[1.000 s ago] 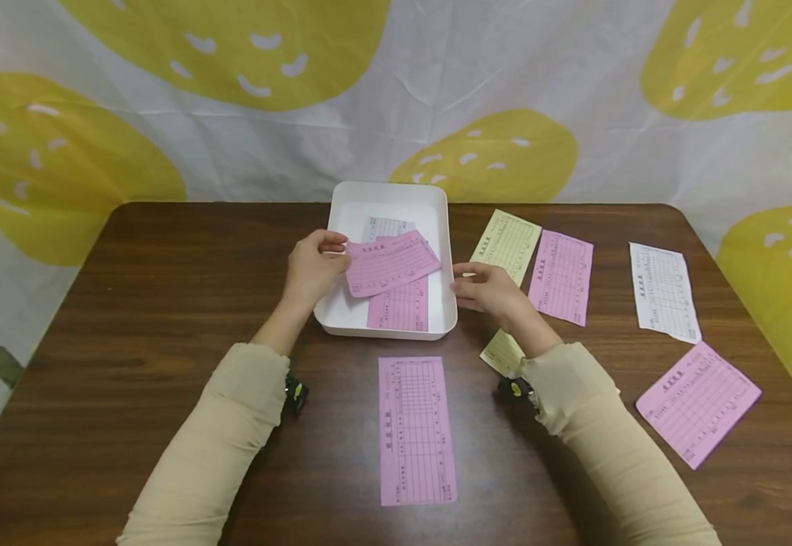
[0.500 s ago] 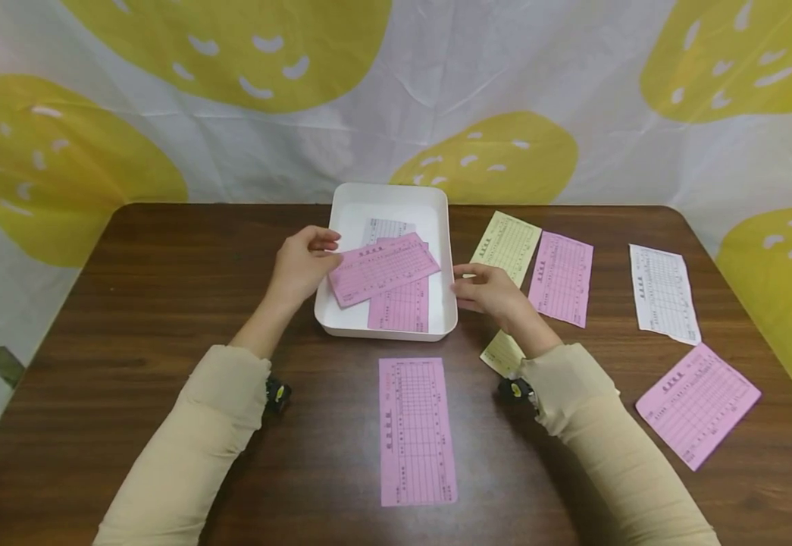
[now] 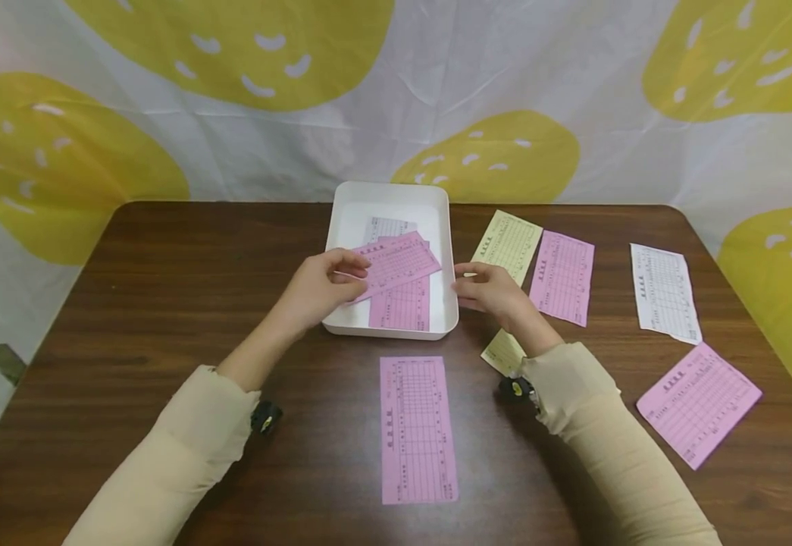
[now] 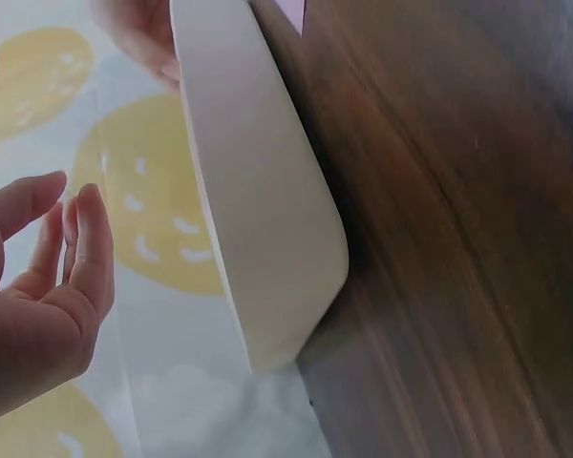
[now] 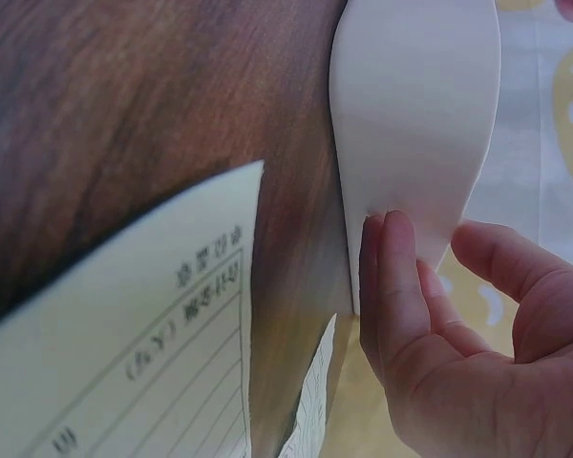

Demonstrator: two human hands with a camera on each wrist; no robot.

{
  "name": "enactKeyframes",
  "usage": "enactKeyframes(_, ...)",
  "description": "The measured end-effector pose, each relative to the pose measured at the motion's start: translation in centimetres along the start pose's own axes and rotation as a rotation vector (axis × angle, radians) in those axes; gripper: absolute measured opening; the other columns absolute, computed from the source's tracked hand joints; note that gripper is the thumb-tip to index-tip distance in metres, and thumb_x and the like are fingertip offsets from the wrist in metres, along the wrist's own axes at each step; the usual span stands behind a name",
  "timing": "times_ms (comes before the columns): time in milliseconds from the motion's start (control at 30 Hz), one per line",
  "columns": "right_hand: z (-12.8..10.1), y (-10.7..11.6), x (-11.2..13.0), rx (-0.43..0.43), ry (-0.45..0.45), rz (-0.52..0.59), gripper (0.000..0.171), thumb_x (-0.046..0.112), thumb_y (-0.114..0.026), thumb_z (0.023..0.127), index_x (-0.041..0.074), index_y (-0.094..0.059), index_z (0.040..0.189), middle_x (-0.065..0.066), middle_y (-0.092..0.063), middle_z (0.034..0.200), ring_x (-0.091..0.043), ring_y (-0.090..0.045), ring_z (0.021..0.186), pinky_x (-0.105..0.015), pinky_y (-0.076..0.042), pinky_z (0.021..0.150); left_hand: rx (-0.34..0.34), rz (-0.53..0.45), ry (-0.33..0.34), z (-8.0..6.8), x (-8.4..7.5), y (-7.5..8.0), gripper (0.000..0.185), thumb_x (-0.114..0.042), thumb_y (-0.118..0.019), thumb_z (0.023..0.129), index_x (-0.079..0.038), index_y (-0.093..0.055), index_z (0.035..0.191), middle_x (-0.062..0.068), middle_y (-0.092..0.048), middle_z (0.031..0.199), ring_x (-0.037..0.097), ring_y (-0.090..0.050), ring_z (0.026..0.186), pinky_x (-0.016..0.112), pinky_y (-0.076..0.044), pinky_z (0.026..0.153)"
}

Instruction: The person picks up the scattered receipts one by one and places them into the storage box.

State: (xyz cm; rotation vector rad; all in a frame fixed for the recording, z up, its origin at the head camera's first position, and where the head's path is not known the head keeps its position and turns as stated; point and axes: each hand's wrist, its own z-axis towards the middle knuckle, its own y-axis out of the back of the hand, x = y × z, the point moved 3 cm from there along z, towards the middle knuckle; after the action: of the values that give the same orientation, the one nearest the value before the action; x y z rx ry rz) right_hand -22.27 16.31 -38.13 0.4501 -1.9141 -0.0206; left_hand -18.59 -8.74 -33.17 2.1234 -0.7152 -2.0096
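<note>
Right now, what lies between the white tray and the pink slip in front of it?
Just bare tabletop separates the tray and slip, in the head view.

Slips (image 3: 399, 311) in tray (image 3: 396, 199); single slip (image 3: 419, 431) before it; more slips (image 3: 561, 278) right; curtain (image 3: 286, 152) behind table (image 3: 164, 296).

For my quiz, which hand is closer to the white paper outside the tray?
Right hand: right of the tray, left of the white paper. Left hand: farther off, at the tray's left side.
</note>
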Motion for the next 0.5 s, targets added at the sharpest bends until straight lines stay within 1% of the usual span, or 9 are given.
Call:
enactKeyframes(133,0.0,-0.1,0.0,0.001,0.002,0.005,0.048,0.004,-0.049,0.096,-0.007,-0.037,0.141,-0.026,-0.05,0.129,-0.015,-0.061,0.101,-0.035,-0.05,0.101,0.071,0.016,-0.045,-1.2,-0.4,-1.0,0.031,-0.005,-0.063,0.088,0.005,-0.061,0.117,0.024,-0.065,0.113,0.031,-0.065,0.101,0.032,-0.058,0.084)
enactKeyframes(233,0.1,-0.1,0.0,0.0,0.002,0.008,0.048,0.004,-0.049,0.096,-0.007,-0.037,0.142,-0.027,-0.049,0.13,-0.016,-0.06,0.102,-0.035,-0.05,0.101,0.133,0.032,-0.069,-2.0,-0.4,-1.8,0.031,-0.004,-0.062,0.087,0.005,-0.061,0.117,0.023,-0.065,0.112,0.03,-0.066,0.1,0.032,-0.058,0.084)
enactKeyframes(433,0.2,0.0,-0.2,0.0,0.002,0.008,0.049,0.003,-0.049,0.096,-0.007,-0.036,0.142,-0.027,-0.049,0.13,-0.018,-0.06,0.104,-0.035,-0.05,0.101,0.284,0.046,-0.069,-3.2,0.2,-3.2,0.03,-0.002,-0.062,0.087,0.006,-0.061,0.115,0.023,-0.066,0.112,0.026,-0.067,0.098,0.026,-0.057,0.08)
enactKeyframes(500,0.2,0.0,-0.2,-0.001,0.001,0.008,0.049,0.003,-0.049,0.096,-0.007,-0.036,0.142,-0.026,-0.049,0.13,-0.018,-0.06,0.104,-0.034,-0.051,0.1,0.314,0.054,-0.064,-3.4,0.5,-3.5,0.029,-0.002,-0.062,0.087,0.006,-0.062,0.115,0.023,-0.067,0.112,0.026,-0.067,0.099,0.026,-0.057,0.079)
